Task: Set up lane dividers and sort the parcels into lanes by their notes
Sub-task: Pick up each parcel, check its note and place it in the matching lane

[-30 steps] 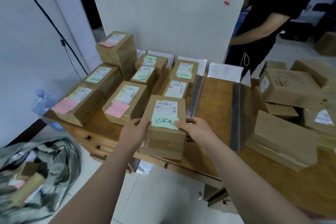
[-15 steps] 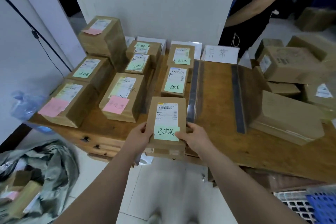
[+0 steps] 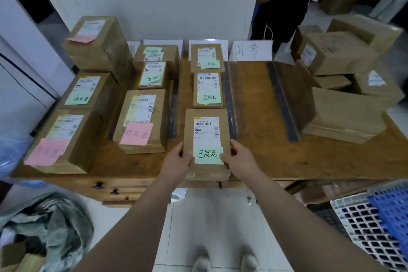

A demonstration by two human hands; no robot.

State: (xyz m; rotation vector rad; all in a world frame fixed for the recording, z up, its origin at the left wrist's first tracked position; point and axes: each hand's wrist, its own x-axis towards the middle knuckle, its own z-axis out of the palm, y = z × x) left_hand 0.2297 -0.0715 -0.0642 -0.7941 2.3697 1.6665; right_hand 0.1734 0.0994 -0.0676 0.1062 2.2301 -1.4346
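**Green-note parcel at the front of the middle lane, both hands on it**

Both hands are gripping the same thing: a flat brown cardboard parcel [image 3: 206, 139] with a white shipping label and a green sticky note [image 3: 208, 155] with handwriting on it. The left hand [image 3: 176, 161] is curled round its left edge and the right hand [image 3: 240, 160] round its right edge, thumbs on top near the note.

The parcel is at the near edge of the worn wooden table [image 3: 254, 161], between two dark divider strips [image 3: 229, 99] that run front to back. I honestly can't tell if it's lying flat on the wood or just above it. Right behind it, in the same lane, are two more green-noted parcels [image 3: 207, 90] lined up one after the other.

One lane to the left there's a brown box with a pink note [image 3: 136, 133]. The lane to the right has a white handwritten sign card [image 3: 251, 51] at its far end, and past that is a pile of plain brown boxes [image 3: 342, 115].
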